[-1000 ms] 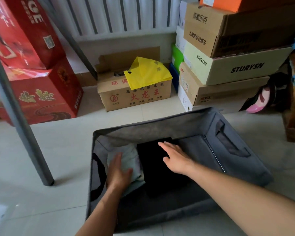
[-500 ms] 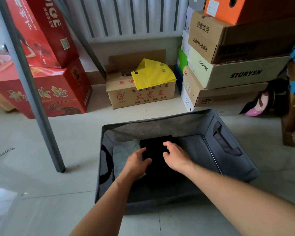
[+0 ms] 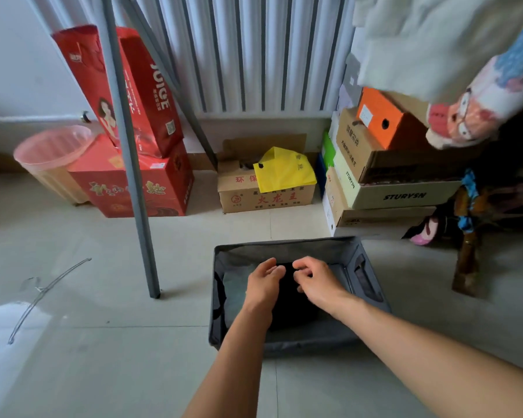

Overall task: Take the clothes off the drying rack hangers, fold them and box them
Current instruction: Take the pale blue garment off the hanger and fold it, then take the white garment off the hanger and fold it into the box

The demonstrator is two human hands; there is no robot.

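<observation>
Boxing step: the folded black garment lies in the grey storage box, beside a pale green garment. Your left hand and right hand hover above, loosely curled, empty. Next, reach for the hanging clothes.

Storage box open-topped — rack leg stands left, carton stack behind.

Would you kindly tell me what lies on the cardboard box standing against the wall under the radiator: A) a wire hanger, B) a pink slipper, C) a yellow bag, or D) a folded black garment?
C: a yellow bag is draped over the top of the cardboard box below the radiator.
</observation>
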